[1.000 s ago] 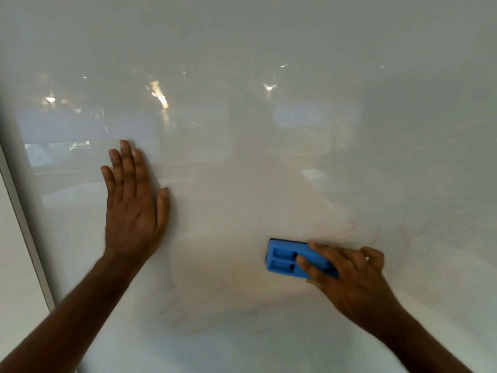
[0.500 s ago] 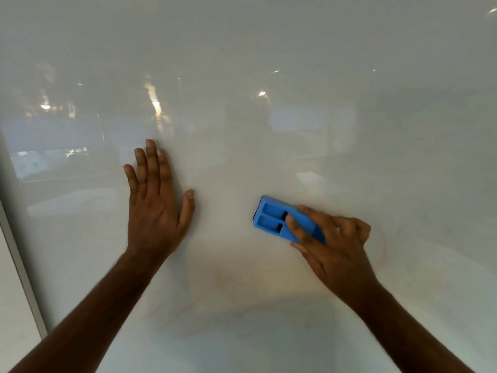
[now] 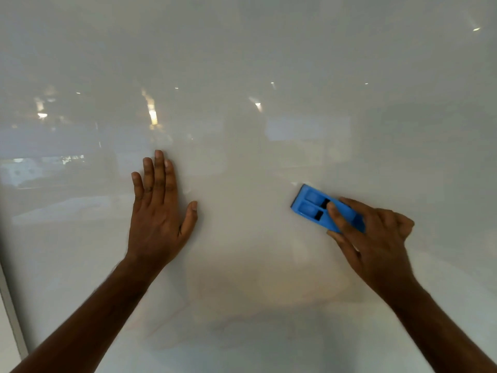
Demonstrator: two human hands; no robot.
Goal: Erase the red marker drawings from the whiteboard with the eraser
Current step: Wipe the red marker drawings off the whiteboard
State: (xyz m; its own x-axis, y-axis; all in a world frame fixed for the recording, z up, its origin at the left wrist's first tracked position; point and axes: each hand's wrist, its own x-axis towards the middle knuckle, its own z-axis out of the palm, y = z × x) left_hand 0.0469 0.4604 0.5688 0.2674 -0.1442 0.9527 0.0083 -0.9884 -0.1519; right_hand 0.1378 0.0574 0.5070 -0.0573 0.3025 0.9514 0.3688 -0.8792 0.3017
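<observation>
Whiteboard (image 3: 269,63) with the blue eraser (image 3: 314,207) pressed on it, right of centre.

The right hand (image 3: 376,238) gripped the eraser, fingers closed over its back, its long side tilted. The left hand (image 3: 158,214) lay flat on the board, fingers stretched, well apart from the eraser. Only faint pinkish smears (image 3: 166,324) remained low down.

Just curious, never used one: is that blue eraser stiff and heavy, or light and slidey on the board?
Probably stiff: the blue eraser looks like moulded plastic with hollow pockets, so likely light. It should glide easily, since the whiteboard is glossy. The right hand steers it with fingers alone.
</observation>
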